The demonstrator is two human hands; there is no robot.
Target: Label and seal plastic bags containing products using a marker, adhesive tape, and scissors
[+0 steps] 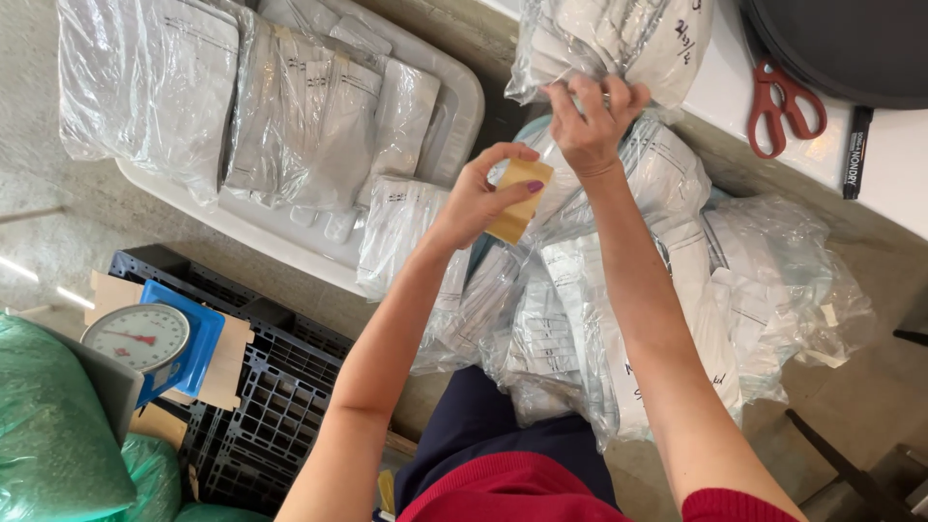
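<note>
The fingers of the left hand point(478, 198) are clamped on a roll of tan tape point(519, 200), thumb on one flat side and fingertips curled over the upper edge. The roll looks squat and yellowish-brown, seen nearly edge-on, with a smooth pale face turned toward the camera; it is held in the air above a heap of clear plastic bags point(619, 319) that lies in front of the person's lap. The fingers of the right hand point(590, 116) are pinched together on the bunched neck of a clear plastic bag point(619, 39) filled with flat white packets (whether a strip of tape runs between roll and bag cannot be told). That bag hangs just above the tape, the two hands close together but apart.

The heap below holds more bags of the same kind, each stuffed with white packets with dark lines on them. To the left, a white tray point(454, 97) carries further bags laid side by side. Below the tray sits a black plastic pallet point(271, 387) with a dial scale point(140, 338) that has a blue body and a red needle, standing on cardboard. Green sacks point(58, 435) fill the lower left corner. At the upper right, on a white surface point(899, 164), lie red-handled scissors point(783, 101) and a black marker point(854, 155), beside a dark round object point(851, 48).
</note>
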